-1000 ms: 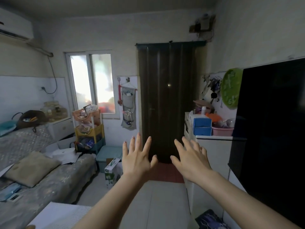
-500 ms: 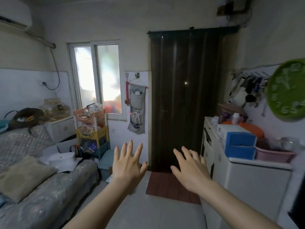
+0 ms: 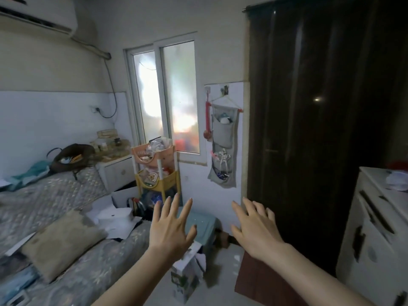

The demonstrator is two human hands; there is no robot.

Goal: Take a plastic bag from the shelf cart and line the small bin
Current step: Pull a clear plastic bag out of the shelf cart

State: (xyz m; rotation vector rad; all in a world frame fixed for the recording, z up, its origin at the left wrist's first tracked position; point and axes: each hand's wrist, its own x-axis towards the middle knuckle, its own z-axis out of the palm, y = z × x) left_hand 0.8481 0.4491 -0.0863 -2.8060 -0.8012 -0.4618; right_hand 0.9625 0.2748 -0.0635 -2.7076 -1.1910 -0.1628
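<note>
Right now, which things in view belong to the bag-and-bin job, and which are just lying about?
Job:
shelf cart
left hand, empty
right hand, empty
No small bin is clearly identifiable.

Lying about:
cushion
brown bag
hanging organiser
papers
carton

We are in a small lived-in bedroom at home: a bed (image 3: 66, 217) with a quilted cover and a pillow (image 3: 61, 241), a window (image 3: 164, 96), an air conditioner (image 3: 37, 14) above, a cluttered shelf cart (image 3: 156, 171), and a dark curtain (image 3: 309, 107).
</note>
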